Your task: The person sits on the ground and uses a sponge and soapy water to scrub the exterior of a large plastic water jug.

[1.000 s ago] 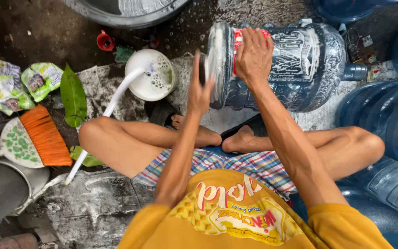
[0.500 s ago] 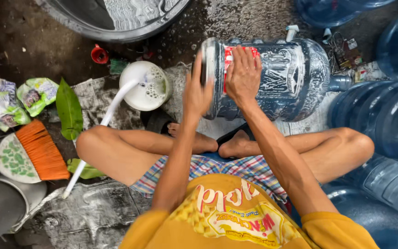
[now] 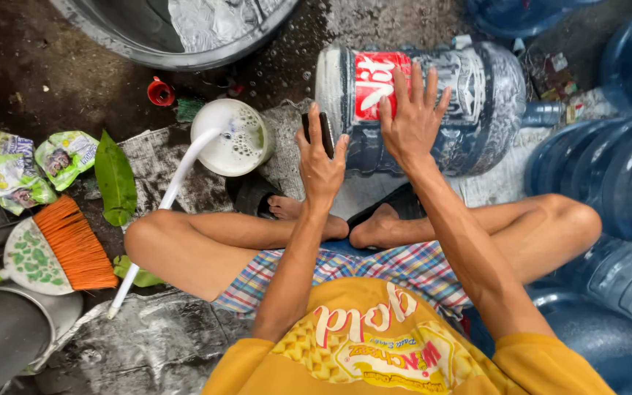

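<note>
My right hand (image 3: 412,121) flat open on soapy water jug (image 3: 433,110); left hand (image 3: 321,157) at 9 o'clock grips dark scrubber (image 3: 325,132).

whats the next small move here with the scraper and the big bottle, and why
Probably draw the dark scraper in the left hand along the red label. The large water bottle lies on its side with the right hand flat on it as a brace, the label looks intact, and the tool sits at its lower edge.
</note>
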